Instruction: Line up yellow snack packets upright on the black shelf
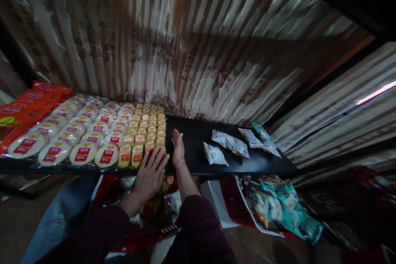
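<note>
My left hand point(150, 173) is open, fingers spread, its fingertips touching the front end of the yellow snack packets point(150, 126) lined up in rows on the black shelf point(198, 161). My right hand point(178, 146) lies flat and edge-on against the right side of the same yellow rows, fingers straight and together. Left of the yellow packets lie rows of round white packets with red labels point(82, 130). Both sleeves are dark maroon.
Orange-red packets point(26, 105) sit at the shelf's far left. Several small white-and-blue packets point(230, 142) lie loose on the right part of the shelf. Below the shelf are a large red-and-green bag of snacks point(272, 206) and a white box point(216, 202). Striped wrapping covers the wall behind.
</note>
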The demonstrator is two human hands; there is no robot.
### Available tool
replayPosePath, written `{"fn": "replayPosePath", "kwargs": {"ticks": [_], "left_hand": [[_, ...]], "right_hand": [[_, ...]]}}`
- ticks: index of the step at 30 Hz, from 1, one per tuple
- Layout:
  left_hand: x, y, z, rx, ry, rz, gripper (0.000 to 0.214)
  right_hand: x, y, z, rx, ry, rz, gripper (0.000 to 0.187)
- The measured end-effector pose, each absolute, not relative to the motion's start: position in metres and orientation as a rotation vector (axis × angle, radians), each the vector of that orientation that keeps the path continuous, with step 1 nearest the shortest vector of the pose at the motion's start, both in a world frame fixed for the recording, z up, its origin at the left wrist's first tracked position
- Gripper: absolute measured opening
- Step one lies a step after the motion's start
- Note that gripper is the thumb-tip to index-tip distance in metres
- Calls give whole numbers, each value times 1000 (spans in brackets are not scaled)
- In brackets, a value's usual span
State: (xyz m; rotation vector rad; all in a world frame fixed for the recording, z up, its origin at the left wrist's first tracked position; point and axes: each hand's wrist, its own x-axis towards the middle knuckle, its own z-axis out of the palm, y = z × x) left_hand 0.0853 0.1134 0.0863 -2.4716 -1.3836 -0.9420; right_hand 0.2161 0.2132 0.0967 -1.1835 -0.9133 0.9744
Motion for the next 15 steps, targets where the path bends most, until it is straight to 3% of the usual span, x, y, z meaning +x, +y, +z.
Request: {"fn": "replayPosePath", "kwargs": {"ticks": [5,9,11,13,15], "left_hand": [[72,75,77,-2602,-1254,-895,48],[43,31,42,-2866,-1294,-827,37],[26,14,18,-3029,-1548,-669,27],[9,4,-5,-3014,-2075,-539,19],[-4,0,-20,-2930,-2268,-517,17]], "right_hand": [[205,143,108,-1185,-868,738,59],[184,68,88,-1305,-1075,684,50],[175,33,65,-1390,-1289,767,44],[167,6,39,-1488,-1627,899,30],[162,-9,18,-1584,-2013,1020,15]]}}
